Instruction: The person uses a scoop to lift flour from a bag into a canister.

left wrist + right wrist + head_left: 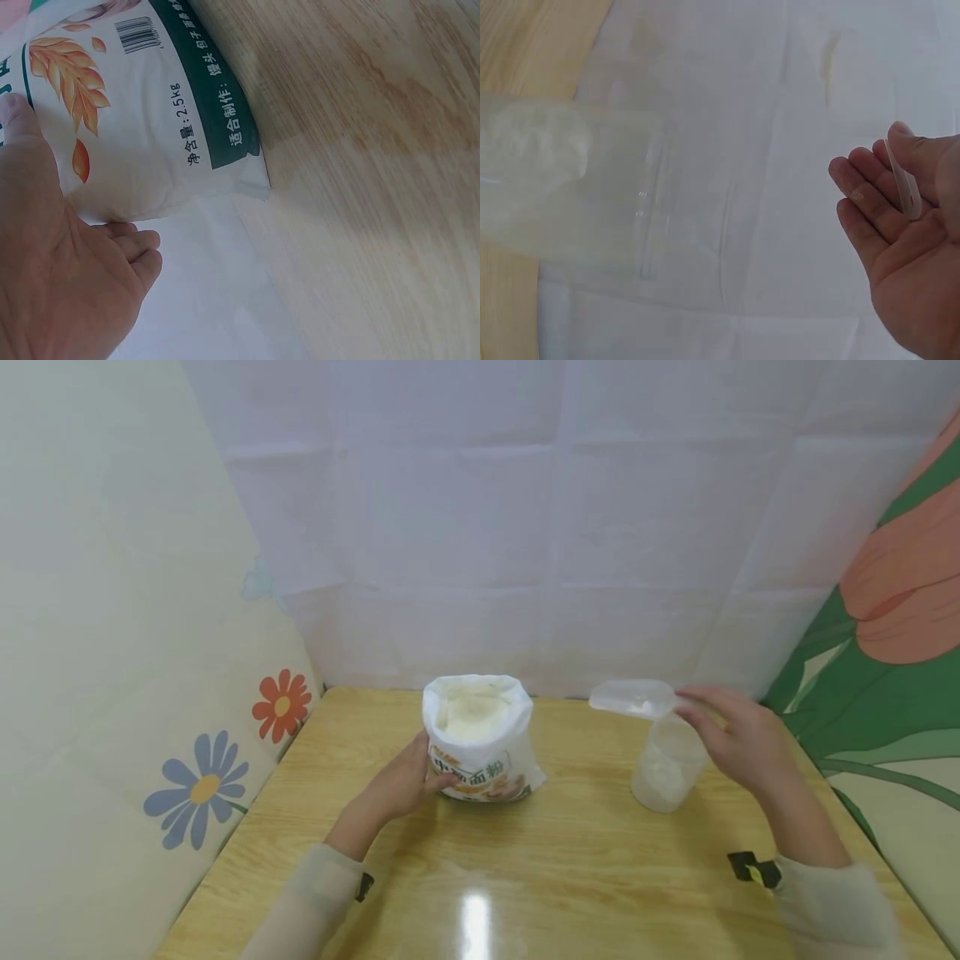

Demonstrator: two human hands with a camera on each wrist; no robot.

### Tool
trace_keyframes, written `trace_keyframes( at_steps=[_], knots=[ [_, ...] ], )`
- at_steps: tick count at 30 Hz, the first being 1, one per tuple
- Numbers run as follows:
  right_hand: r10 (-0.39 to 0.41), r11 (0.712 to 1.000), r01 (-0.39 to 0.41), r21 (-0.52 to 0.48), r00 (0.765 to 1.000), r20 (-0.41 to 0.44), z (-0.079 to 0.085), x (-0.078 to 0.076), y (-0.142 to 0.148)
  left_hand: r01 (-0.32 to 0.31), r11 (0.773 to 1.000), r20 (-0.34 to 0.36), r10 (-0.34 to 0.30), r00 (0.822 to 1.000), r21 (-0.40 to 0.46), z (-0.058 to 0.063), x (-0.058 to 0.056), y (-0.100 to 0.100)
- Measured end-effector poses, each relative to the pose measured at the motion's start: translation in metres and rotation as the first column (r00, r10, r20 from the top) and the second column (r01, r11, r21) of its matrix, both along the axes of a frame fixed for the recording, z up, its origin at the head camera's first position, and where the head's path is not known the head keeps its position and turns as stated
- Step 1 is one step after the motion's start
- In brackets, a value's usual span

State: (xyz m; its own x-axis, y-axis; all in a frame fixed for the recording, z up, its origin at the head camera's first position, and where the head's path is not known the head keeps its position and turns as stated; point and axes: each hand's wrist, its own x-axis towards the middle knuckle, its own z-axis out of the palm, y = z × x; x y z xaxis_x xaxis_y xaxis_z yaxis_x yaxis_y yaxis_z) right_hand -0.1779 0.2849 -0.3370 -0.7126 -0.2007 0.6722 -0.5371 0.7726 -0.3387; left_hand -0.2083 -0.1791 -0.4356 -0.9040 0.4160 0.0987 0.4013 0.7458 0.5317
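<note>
An opened white bag of flour (517, 752) stands upright on the table, with pale flour (468, 712) showing in its mouth. My left hand (401, 781) grips its lower left side, thumb across the printed front; the left wrist view shows the bag's wheat print (71, 79) beside the thumb. A translucent scoop (633, 699), a little white powder in it, is held level by my right hand (738, 739), which pinches the handle end (907, 191). Below it stands a clear plastic jar (663, 772) partly filled with white powder (536, 146).
The wood-grain table (465, 852) carries the bag at left of centre and the jar at right. A white cloth (450, 527) hangs behind the table. Flower-patterned sheets (202, 789) stand along both sides.
</note>
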Motion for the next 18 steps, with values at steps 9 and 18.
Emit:
trace_keyframes(
  at_steps=[9, 18],
  knots=[
    [0.092, 0.996, -0.092, 0.006, 0.996, -0.005, 0.014, -0.01, -0.026, 0.0, 1.0, -0.001, 0.0, 1.0, -0.005, 0.002, 0.002, 0.001],
    [0.148, 0.988, -0.149, 0.024, 0.988, 0.048, 0.026, -0.019, -0.055, -0.022, 1.0, 0.022, 0.022, 1.0, -0.011, 0.004, 0.002, 0.002]
  ],
)
